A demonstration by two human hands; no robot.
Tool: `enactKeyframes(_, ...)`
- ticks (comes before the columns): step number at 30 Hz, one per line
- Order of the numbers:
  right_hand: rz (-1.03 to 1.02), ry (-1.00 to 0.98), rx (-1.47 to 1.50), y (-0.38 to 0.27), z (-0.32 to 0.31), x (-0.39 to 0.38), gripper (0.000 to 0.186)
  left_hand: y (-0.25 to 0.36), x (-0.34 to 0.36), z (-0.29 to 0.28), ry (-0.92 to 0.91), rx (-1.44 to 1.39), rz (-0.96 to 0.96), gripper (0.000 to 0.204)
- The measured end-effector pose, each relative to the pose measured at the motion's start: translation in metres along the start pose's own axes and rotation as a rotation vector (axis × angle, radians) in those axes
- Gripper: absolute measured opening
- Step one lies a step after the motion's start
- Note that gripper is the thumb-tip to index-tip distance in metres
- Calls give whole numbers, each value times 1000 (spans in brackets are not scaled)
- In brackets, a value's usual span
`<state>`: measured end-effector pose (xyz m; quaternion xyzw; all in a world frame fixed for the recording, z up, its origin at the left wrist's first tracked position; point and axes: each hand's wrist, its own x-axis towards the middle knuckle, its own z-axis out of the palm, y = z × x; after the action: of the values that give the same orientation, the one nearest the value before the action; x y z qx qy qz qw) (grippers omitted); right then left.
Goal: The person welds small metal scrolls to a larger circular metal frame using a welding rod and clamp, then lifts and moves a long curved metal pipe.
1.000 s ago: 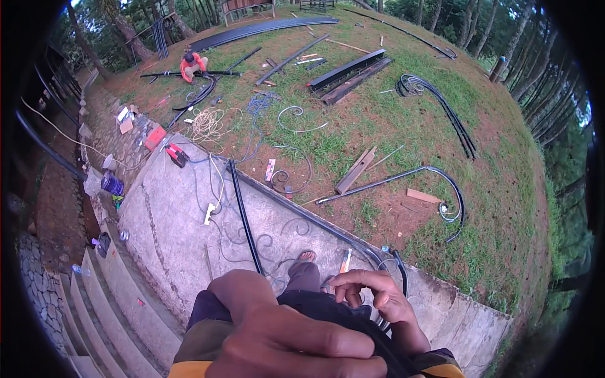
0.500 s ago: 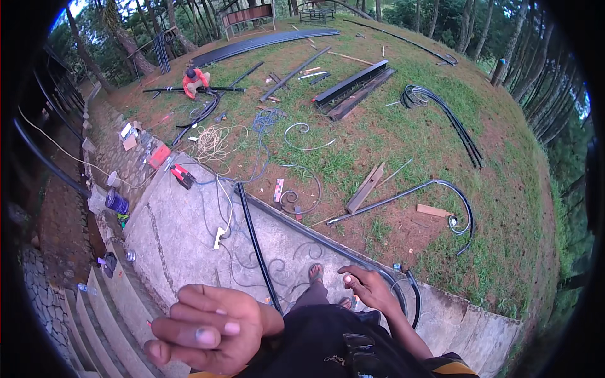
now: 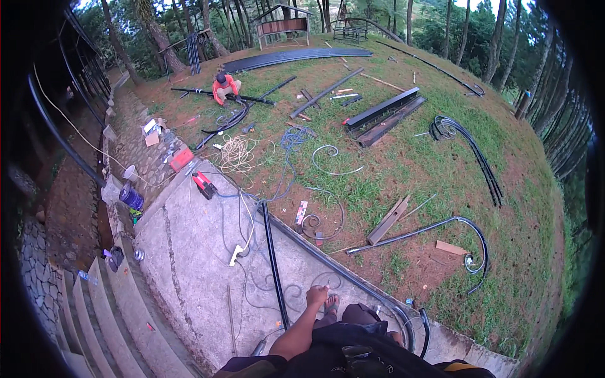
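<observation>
My left hand is out in front of me, above my sandalled foot. Its fingers look curled together; whatever they hold, if anything, is too small to make out. Just beyond it, thin metal scrolls lie on the concrete slab. A long black pipe runs along the slab to the left of the hand. Of my right hand, only a patch of skin shows beside my dark trousers, and its fingers are hidden. A curved black tube lies close to it.
Concrete steps drop away on the left. A white power strip with cables and a red-and-black machine sit on the slab. On the grass are a curved pipe, black channels and a crouching person in orange.
My left hand has swung from the lower left to in front of my body, and its fingers have curled further. My right hand has dropped back beside my leg. The view has tilted up.
</observation>
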<state>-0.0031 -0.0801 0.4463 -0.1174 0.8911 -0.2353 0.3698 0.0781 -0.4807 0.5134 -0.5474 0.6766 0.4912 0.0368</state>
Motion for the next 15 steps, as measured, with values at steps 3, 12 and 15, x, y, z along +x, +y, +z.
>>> enactKeyframes(3, -39, -82, -120, 3, 0, 30, 36, -70, -7, 3, -159, -43, -405, 39)
enactKeyframes(12, -49, -155, -172, -65, -85, 75, 41, -29, 32, -5, 282, -133, -103, 21)
enactKeyframes(15, -332, -33, -134, -69, -86, 85, 36, -5, 21, 6, 206, -232, -148, 21)
